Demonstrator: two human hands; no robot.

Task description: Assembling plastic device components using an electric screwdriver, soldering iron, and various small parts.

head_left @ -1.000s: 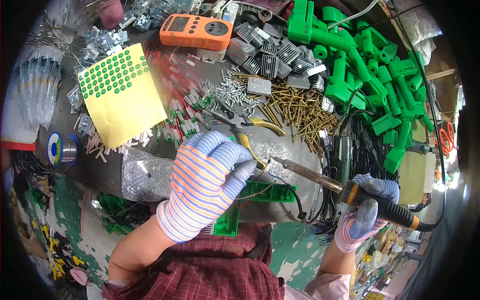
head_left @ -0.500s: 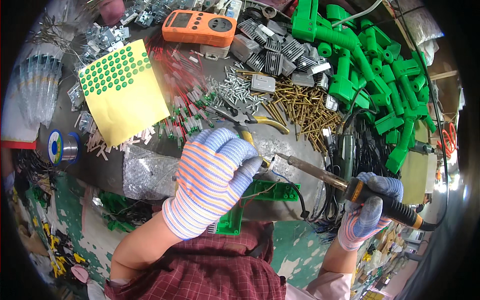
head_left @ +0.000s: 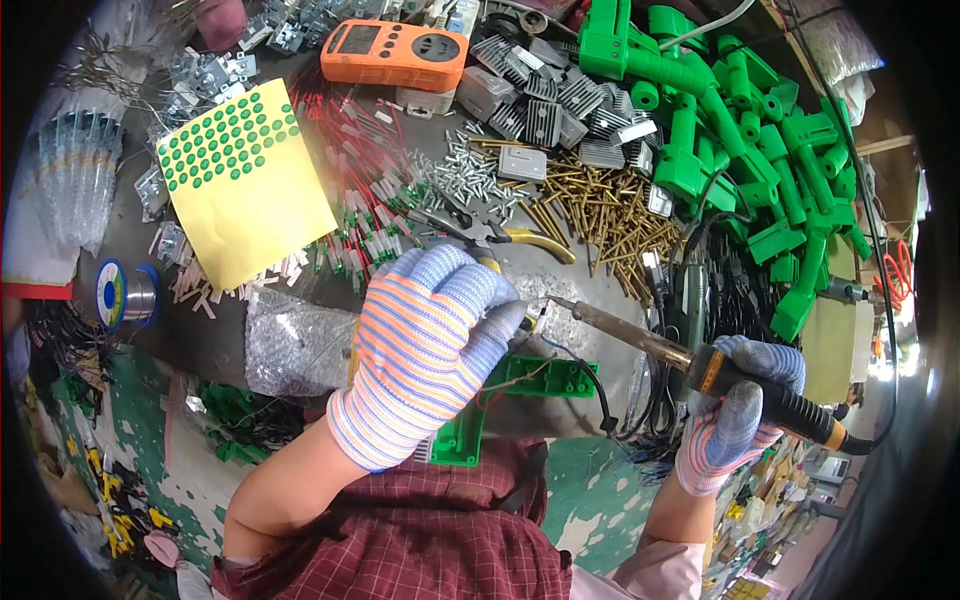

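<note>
My left hand [head_left: 425, 340], in a striped knit glove, is closed, thumb and forefinger pinching the end of a thin wire [head_left: 560, 346]; the exact tip is partly hidden. My right hand [head_left: 738, 405], gloved the same way, grips the black handle of a soldering iron [head_left: 650, 345]. The iron's thin tip points left and stops just beside my left fingertips; I cannot tell whether it touches the wire. Below them, an opened green plastic housing [head_left: 460, 438] lies at the table's near edge, with wires and a black cable. Yellow-handled pliers [head_left: 535, 241] rest beyond my left hand.
A yellow sheet with green round stickers [head_left: 255, 215], a solder spool [head_left: 127, 294] and bubble wrap [head_left: 290, 340] are on the left. Farther back sit an orange meter [head_left: 393, 54], brass screws [head_left: 610, 215] and finned metal heat sinks [head_left: 545, 120]. Green housings [head_left: 735, 140] pile up at right.
The soldering iron's tip has shifted slightly up and left, nearer my left fingertips. My left hand has risen a little, still pinching. Both grips are the same.
</note>
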